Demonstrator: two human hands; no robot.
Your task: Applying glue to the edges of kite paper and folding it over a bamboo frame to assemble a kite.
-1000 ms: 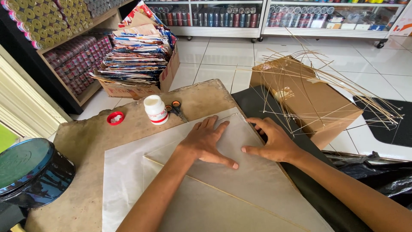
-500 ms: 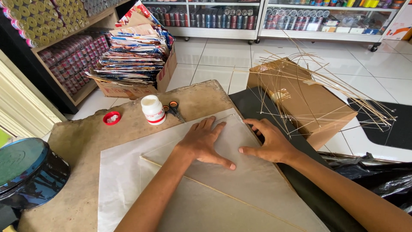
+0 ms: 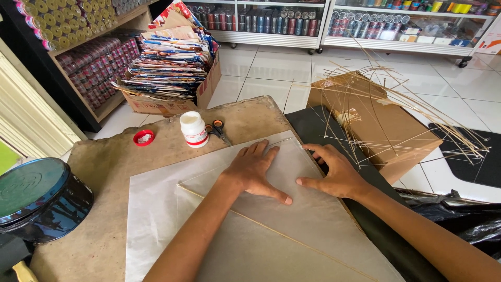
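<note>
A large sheet of thin white paper [image 3: 156, 209] lies on a worn brown board [image 3: 104, 167], with a diamond-shaped sheet on top carrying a thin bamboo stick [image 3: 271, 230] that runs diagonally. My left hand [image 3: 255, 169] presses flat on the paper near its upper corner, fingers spread. Beside it, my right hand [image 3: 334, 169] rests at the paper's right edge, fingers curled over the edge and thumb pointing at the left thumb. Neither hand lifts anything.
A white glue bottle [image 3: 193, 129], its red cap [image 3: 143, 137] and orange-handled scissors [image 3: 218, 129] sit at the board's far side. A cardboard box with thin bamboo sticks [image 3: 376, 120] stands right. A box of stacked printed sheets [image 3: 169, 62], shelves and a dark round tin [image 3: 39, 198] surround.
Both hands stay pressed on the paper near its corner; the right fingers have shifted slightly along the edge. The view has tilted a little.
</note>
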